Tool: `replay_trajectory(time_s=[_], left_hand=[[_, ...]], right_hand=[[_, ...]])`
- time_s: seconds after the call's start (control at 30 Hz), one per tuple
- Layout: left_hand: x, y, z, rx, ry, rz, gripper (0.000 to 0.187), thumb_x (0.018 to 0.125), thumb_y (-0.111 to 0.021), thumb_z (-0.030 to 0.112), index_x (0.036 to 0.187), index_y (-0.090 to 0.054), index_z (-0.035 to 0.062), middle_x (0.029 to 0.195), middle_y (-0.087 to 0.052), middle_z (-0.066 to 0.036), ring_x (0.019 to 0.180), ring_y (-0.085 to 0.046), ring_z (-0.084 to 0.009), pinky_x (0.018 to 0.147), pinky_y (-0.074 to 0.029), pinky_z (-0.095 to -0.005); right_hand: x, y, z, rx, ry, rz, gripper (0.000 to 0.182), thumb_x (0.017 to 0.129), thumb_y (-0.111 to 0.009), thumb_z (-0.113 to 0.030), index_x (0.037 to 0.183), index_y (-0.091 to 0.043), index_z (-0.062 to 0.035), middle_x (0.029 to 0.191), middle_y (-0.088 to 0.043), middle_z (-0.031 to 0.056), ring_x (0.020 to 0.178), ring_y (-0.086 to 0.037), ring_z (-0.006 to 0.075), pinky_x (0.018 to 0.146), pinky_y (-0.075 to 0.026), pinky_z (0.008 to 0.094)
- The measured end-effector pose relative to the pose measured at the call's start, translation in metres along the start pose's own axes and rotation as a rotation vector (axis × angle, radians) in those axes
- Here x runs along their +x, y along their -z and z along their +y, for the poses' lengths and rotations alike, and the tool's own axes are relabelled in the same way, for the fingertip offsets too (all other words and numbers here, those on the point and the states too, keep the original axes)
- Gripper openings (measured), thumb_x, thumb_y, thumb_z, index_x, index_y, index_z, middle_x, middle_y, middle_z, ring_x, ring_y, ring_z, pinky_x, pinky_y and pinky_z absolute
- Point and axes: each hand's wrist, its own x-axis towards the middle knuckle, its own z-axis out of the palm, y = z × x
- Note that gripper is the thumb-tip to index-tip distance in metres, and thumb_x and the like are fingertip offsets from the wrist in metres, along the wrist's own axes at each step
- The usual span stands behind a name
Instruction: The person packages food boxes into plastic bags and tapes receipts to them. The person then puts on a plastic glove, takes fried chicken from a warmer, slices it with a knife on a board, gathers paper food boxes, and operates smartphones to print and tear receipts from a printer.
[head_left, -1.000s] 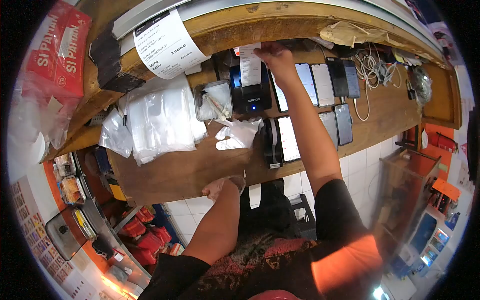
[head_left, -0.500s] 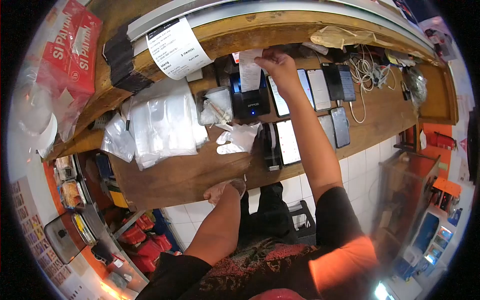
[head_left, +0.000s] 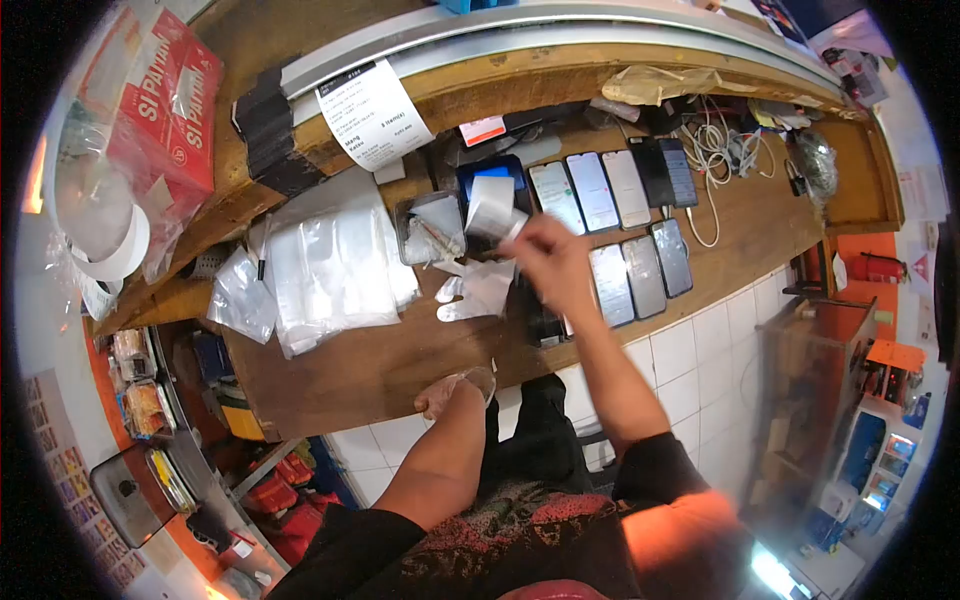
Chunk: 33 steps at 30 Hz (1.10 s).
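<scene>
My right hand pinches the end of a small white paper slip, which curls over a black printer. Just below lies a clear plastic glove on the wooden table. At the table's front edge, my left hand rests with a clear plastic glove on it; its fingers are mostly hidden by the wrist and film. Right of my right hand, several phones lie in two rows, among them a white-screened phone and a dark phone.
Stacked plastic bags and a clear container lie left of the printer. A printed receipt hangs from the shelf edge. White cables are bunched at the back right; a red box stands upper left.
My right hand has come down toward me, and the paper slip is now bent and lower. My left hand has hardly moved. The camera view has shifted slightly.
</scene>
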Motion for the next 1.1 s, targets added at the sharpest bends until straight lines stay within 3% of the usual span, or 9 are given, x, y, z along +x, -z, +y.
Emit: replay_trajectory(time_s=[0.17,0.3,0.37,0.43,0.67,0.77,0.87,0.97,1.1], left_hand=[[-0.008,0.002,0.01,-0.101,-0.108,-0.06,0.097,0.063,-0.087,0.034,0.139,-0.034,0.002,0.127,-0.058,-0.014,0.112,-0.063,-0.0298,0.093,-0.054,-0.0411],[0.003,-0.001,0.003,-0.17,-0.145,-0.088,0.095,0.064,-0.086,0.034,0.138,-0.035,0.0024,0.127,-0.058,-0.014,0.112,-0.063,-0.0297,0.092,-0.054,-0.0411],[0.011,-0.01,0.006,-0.207,-0.153,-0.102,0.095,0.064,-0.086,0.033,0.138,-0.035,0.0026,0.126,-0.058,-0.014,0.112,-0.063,-0.0297,0.092,-0.054,-0.0411],[0.022,-0.017,0.009,-0.238,-0.157,-0.112,0.094,0.065,-0.085,0.033,0.138,-0.036,0.0028,0.126,-0.058,-0.013,0.113,-0.063,-0.0297,0.092,-0.054,-0.0412],[0.005,0.002,0.006,-0.225,-0.108,-0.104,0.091,0.066,-0.084,0.033,0.137,-0.036,0.0036,0.125,-0.057,-0.013,0.113,-0.062,-0.0296,0.092,-0.054,-0.0412],[0.041,-0.048,0.004,-0.177,-0.074,-0.088,0.09,0.066,-0.084,0.032,0.137,-0.037,0.0039,0.125,-0.057,-0.013,0.113,-0.062,-0.0295,0.092,-0.054,-0.0413],[0.037,-0.05,0.009,-0.14,-0.049,-0.072,0.088,0.067,-0.083,0.032,0.137,-0.037,0.0042,0.125,-0.057,-0.012,0.113,-0.062,-0.0295,0.092,-0.054,-0.0413],[0.015,-0.021,0.007,-0.104,-0.029,-0.05,0.087,0.067,-0.083,0.032,0.137,-0.038,0.0045,0.125,-0.057,-0.012,0.113,-0.062,-0.0294,0.092,-0.054,-0.0413],[-0.001,0.001,0.007,-0.058,-0.001,-0.03,0.085,0.068,-0.082,0.031,0.136,-0.038,0.0049,0.124,-0.056,-0.012,0.113,-0.062,-0.0294,0.092,-0.054,-0.0414]], right_hand=[[-0.044,-0.009,-0.064,0.266,0.114,-0.519,0.016,0.075,-0.079,-0.009,0.076,-0.065,-0.0013,0.091,-0.065,0.0092,0.091,-0.063,0.021,0.08,-0.048,0.031],[0.01,0.045,-0.129,0.662,-0.094,-0.173,0.016,0.08,-0.071,0.002,0.094,-0.064,-0.0001,0.099,-0.065,0.0064,0.085,-0.064,0.0118,0.077,-0.053,0.0258],[0.056,0.058,-0.131,0.626,0.131,-0.047,0.024,0.082,-0.069,0.004,0.104,-0.06,-0.0004,0.097,-0.066,0.0042,0.086,-0.063,0.0107,0.077,-0.052,0.0251],[0.089,0.063,-0.148,0.673,0.073,0.031,0.031,0.082,-0.068,0.005,0.11,-0.056,-0.0001,0.089,-0.066,0.0037,0.082,-0.061,0.0091,0.074,-0.049,0.0214],[0.117,0.065,-0.141,0.054,0.122,0.081,0.028,0.081,-0.064,0.001,0.11,-0.064,-0.0003,0.075,-0.06,0.0021,0.064,-0.054,0.0068,0.059,-0.043,0.0231],[0.117,0.061,-0.156,-0.227,0.217,0.11,0.021,0.081,-0.065,-0.009,0.099,-0.073,-0.0016,0.071,-0.054,0.0054,0.06,-0.054,0.0128,0.06,-0.045,0.0295],[0.114,0.061,-0.182,-0.632,0.358,0.088,0.027,0.082,-0.066,-0.018,0.104,-0.072,-0.0025,0.09,-0.053,0.0114,0.082,-0.056,0.0282,0.074,-0.047,0.0406],[0.121,0.067,-0.174,-0.84,0.596,0.08,0.031,0.081,-0.066,-0.017,0.109,-0.07,-0.0031,0.095,-0.053,0.0111,0.093,-0.053,0.0314,0.079,-0.045,0.0423],[0.109,0.068,-0.177,-0.872,0.54,0.041,0.038,0.083,-0.068,-0.022,0.117,-0.066,-0.0057,0.112,-0.057,0.0074,0.102,-0.049,0.0303,0.095,-0.032,0.0445]])
